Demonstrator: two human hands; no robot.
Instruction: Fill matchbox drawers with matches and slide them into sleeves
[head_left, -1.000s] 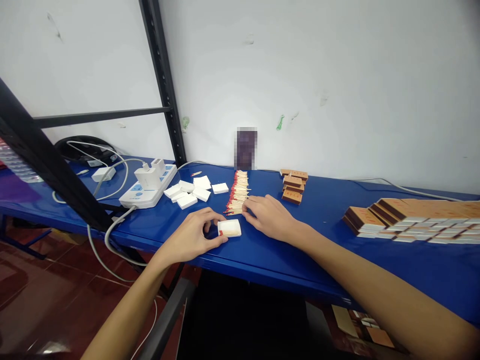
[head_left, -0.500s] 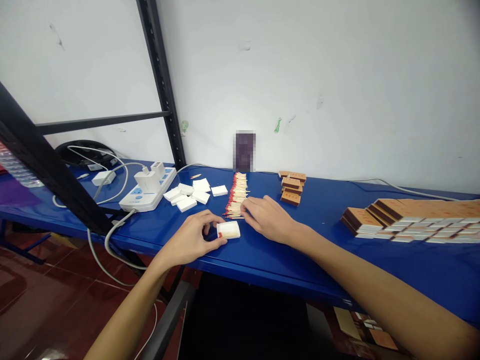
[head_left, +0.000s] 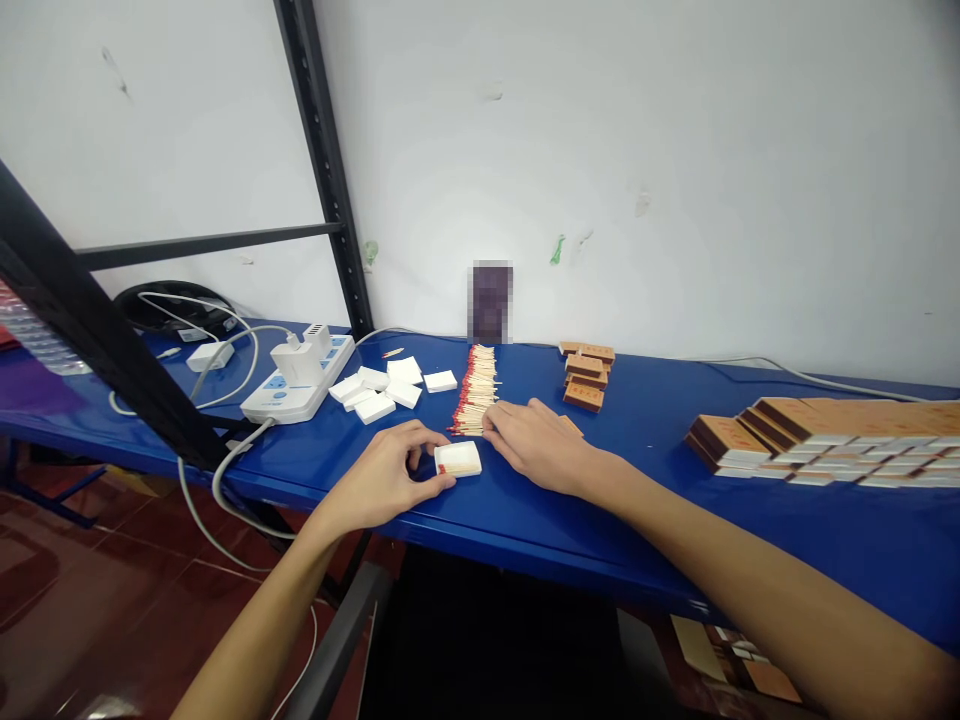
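Observation:
My left hand (head_left: 397, 470) grips the left end of a white matchbox tray (head_left: 463, 453) between thumb and fingers. Some red-tipped matches lie along the tray's near side, and the rest of its inside shows white. My right hand (head_left: 529, 440) is at the near end of a long row of loose matches (head_left: 478, 385), heads facing left. Its fingertips are pinched together at the match ends; whether a match is between them is too small to make out. Part of an orange-brown box (head_left: 571, 426) shows behind that hand.
Several white tray pieces (head_left: 405, 370) lie left of the matches. Brown matchboxes (head_left: 585, 368) are piled at the back, and a large stack of matchboxes (head_left: 832, 435) stands on the right. On the left are a white power strip (head_left: 300, 395) with cables and a black shelf post (head_left: 124, 340).
Both hands stay nearly in place. An orange-brown box edge now shows behind my right hand. The whole view has shifted very slightly.

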